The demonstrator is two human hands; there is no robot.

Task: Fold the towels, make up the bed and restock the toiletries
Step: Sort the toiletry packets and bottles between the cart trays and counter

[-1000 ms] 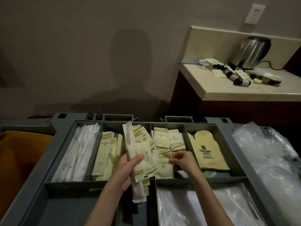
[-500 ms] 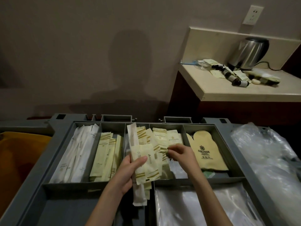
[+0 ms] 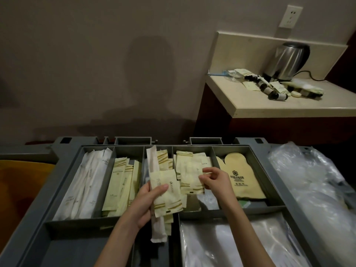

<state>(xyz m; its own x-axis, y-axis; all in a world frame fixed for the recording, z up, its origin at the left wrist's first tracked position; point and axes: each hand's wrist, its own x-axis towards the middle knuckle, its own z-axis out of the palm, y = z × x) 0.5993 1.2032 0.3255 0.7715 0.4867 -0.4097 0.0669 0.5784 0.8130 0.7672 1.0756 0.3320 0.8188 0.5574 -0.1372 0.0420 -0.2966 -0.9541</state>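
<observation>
The left hand (image 3: pixel 146 201) grips a fanned bundle of toiletry packets (image 3: pixel 167 191) — several pale yellow sachets with gold stripes and one long white sleeve (image 3: pixel 157 222) — thumb pressed across the front, held just above the middle of the cart tray (image 3: pixel 63 220). The right hand (image 3: pixel 215 180) now pinches the edge of a single yellow sachet (image 3: pixel 189 176) between thumb and fingertips at the right-centre compartment. A second ago this hand lay lower in the same compartment, fingers down among the loose sachets; half a second ago it was rising; it now holds one sachet lifted clear of the pile and close beside the bundle, which has stayed in nearly the same place throughout. The change suggests that one more item is being added to the set gathered for restocking.

Other compartments remain stocked: long white packets (image 3: pixel 88 182) at far left, long yellow packets (image 3: pixel 120 182) next to them, a tan mitt (image 3: pixel 240 176) at far right. The counter (image 3: pixel 289 106) beyond the cart carries a kettle (image 3: pixel 287 60) and a scatter of small bottles (image 3: pixel 273 93) and packets — probably where the bundle is bound. Judged from this, the toiletries step is under way; towels and bed are not in view.
</observation>
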